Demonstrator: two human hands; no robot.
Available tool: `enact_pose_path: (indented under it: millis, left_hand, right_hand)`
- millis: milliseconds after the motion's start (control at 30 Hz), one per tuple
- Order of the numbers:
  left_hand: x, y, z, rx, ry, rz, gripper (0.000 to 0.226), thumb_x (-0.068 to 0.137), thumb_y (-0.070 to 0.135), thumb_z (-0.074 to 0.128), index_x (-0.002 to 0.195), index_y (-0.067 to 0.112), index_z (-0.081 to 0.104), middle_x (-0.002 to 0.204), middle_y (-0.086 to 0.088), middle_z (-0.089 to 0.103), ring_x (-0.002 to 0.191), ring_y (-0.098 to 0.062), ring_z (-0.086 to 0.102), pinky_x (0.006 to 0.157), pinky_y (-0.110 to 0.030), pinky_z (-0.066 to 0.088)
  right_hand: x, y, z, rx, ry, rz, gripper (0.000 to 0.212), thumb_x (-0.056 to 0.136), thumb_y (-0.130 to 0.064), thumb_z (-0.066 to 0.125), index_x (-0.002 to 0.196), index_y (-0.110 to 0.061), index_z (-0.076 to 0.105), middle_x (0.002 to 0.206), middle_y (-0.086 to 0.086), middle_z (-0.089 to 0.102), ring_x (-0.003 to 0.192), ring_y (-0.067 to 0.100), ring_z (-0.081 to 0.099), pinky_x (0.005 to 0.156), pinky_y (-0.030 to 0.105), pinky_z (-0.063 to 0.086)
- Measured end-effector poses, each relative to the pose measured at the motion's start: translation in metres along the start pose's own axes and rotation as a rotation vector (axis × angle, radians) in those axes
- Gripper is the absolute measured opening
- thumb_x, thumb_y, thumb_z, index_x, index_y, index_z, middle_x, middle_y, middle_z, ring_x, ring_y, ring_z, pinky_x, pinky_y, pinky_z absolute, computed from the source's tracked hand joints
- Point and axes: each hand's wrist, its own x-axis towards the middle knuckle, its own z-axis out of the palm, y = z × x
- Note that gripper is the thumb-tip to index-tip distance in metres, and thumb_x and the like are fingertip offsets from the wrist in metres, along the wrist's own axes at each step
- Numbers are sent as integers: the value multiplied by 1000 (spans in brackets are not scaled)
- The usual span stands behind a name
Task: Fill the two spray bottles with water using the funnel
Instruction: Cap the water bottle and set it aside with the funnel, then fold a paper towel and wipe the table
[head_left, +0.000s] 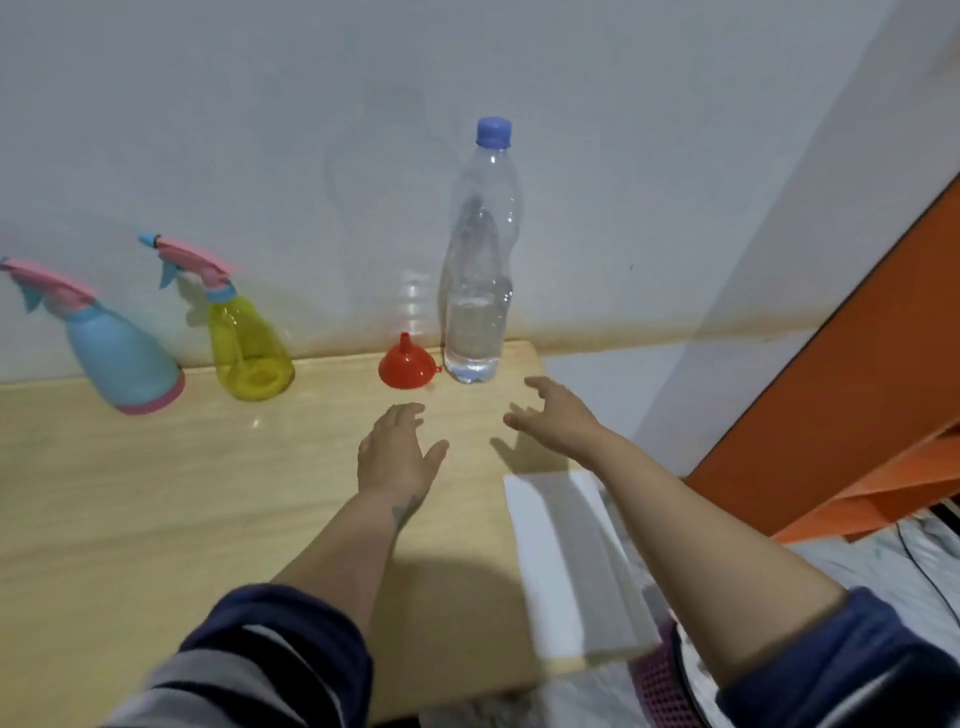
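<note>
Pale grey wall (208, 104) behind, brownish stain band along its base where it meets the tabletop (156, 493). Tabletop is light wood, glossy. White sheet (566, 561) lies at its right edge. Orange shelf unit (857, 389) far right, leaning across view. Patterned pale fabric (883, 551) below it, black cable (924, 571) across. Soft even light.
</note>
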Motion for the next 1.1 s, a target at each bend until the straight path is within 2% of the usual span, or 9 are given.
enact_pose_path:
  millis: [100, 167, 300, 400, 633, 767, 867, 967, 1100]
  left_hand:
    - [-46, 15, 7, -49, -46, 61, 49, 86, 34, 64, 130, 21, 49, 131, 8, 52, 124, -11, 49, 102, -31, 37]
    - [-72, 27, 12, -43, -85, 90, 47, 87, 34, 63, 130, 20, 48, 133, 8, 50, 126, -12, 48, 104, -33, 36]
    - [-113, 44, 23, 45, -237, 114, 57, 92, 39, 55, 143, 21, 36, 153, 6, 31, 147, -14, 16, 120, -39, 13]
    - [-135, 46, 32, 105, -331, 130, 64, 95, 44, 49, 149, 21, 25, 160, 4, 15, 149, -13, 2, 120, -41, 1]
    - [-153, 45, 46, 205, -433, 135, 77, 94, 53, 45, 154, 21, 9, 162, 5, 0, 149, -14, -7, 119, -45, -5]
    - [-153, 48, 45, 213, -443, 129, 74, 94, 52, 46, 153, 22, 12, 162, 5, -1, 149, -15, -8, 119, -47, -5]
    - [-154, 51, 44, 203, -440, 117, 75, 94, 51, 46, 153, 24, 10, 162, 5, -2, 149, -15, -8, 119, -49, -5]
    - [-155, 56, 42, 202, -458, 146, 70, 95, 43, 45, 153, 36, 6, 161, 7, -10, 148, -17, -14, 117, -55, -7]
    - [-150, 61, 39, 310, -522, 235, 57, 96, 27, 38, 149, 42, 21, 161, 11, -6, 148, -18, -16, 112, -61, -11]
  right_hand:
    - [-40, 32, -1, -75, -62, 13, 58, 89, -25, 63, 141, -12, 43, 144, 8, 45, 128, 19, 51, 100, 25, 39]
    - [-61, 55, 1, -170, -52, 23, 52, 89, -26, 61, 137, -13, 48, 143, 7, 46, 129, 21, 49, 101, 27, 39]
    - [-94, 94, 16, -238, -5, 65, 44, 88, -31, 61, 129, -16, 57, 136, 6, 53, 125, 24, 51, 103, 37, 44]
    - [-112, 113, 28, -257, 121, 112, 40, 90, -32, 59, 126, -14, 58, 129, 7, 56, 117, 26, 55, 96, 34, 48]
    - [-123, 134, 39, -119, 264, 270, 35, 96, -31, 51, 123, -9, 57, 125, 9, 58, 114, 27, 56, 90, 36, 50]
    - [-122, 137, 34, -32, 314, 295, 12, 95, -20, 54, 95, -14, 64, 107, 6, 68, 87, 21, 58, 69, 27, 43]
    - [-121, 134, 31, -40, 322, 293, 14, 93, -20, 55, 81, -18, 61, 97, 3, 69, 78, 18, 55, 64, 26, 40]
    - [-120, 127, 27, 12, 339, 251, 16, 92, -21, 57, 77, -18, 62, 87, 0, 68, 79, 18, 60, 64, 27, 47]
    - [-115, 113, 24, 122, 323, 170, 17, 89, -19, 59, 72, -19, 60, 80, -4, 66, 78, 17, 60, 67, 27, 49]
